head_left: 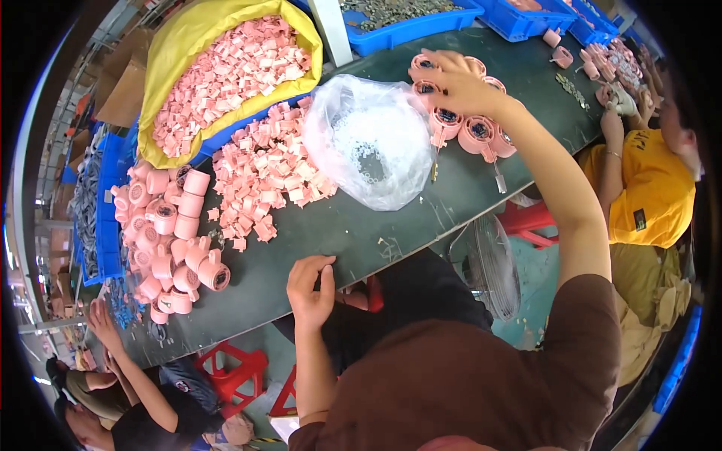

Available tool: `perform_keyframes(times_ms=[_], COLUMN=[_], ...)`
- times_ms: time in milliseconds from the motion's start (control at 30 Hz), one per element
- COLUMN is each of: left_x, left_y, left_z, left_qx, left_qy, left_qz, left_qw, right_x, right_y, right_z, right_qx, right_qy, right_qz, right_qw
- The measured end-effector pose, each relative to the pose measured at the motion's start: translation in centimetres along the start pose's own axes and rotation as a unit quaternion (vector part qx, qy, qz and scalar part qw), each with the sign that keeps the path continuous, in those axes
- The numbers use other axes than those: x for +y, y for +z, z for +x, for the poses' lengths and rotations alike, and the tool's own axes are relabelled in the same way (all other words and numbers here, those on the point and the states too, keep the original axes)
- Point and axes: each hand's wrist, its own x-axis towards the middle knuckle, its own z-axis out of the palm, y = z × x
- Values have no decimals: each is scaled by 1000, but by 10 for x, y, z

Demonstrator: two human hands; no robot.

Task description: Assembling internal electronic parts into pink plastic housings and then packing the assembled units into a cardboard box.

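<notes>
My right hand [460,84] reaches across the dark green table, fingers stretched over a cluster of round pink plastic housings [476,129] with dark parts inside. It touches or hovers just above them; I cannot tell which. Metal key-like blades stick out of some housings toward me. By the table's near edge is my left hand [310,289], its thumb apart from loosely bent fingers and nothing visible in it. Between the hands, farther back, sits a clear plastic bag [368,143] of small whitish pieces. Left of the bag lies a heap of small pink plastic parts [263,165].
A yellow sack [154,98] full of pink parts stands at the back left. Pink cylindrical housings [169,225] are piled at left. Blue bins [410,30] line the far edge. Co-workers sit both sides, one in a yellow shirt [653,188]. A fan [492,267] stands below the table.
</notes>
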Motion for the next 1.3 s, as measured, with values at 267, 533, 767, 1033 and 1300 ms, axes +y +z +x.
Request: perform_keyframes(times_ms=[267,533,767,1033,1300], left_x=[0,-1,-8,19,2], left_y=[0,-2,-4,7,2], left_z=[-5,-6,-16,-21,-42], left_qx=[21,34,35,37,146], left_qy=[15,57,-4,-99,-122], left_qz=[11,3,-81,-278,-102], left_qw=[1000,998,996,955,976], right_x=[-29,-24,2,-246,-311], right_y=[-34,-22,-37,-42,23], right_z=[22,35,21,-62,-106], right_qx=[-185,-167,153,41,-119], right_qy=[127,194,56,-111,-30], right_qz=[-24,111,107,437,647], right_qw=[974,960,981,892,753])
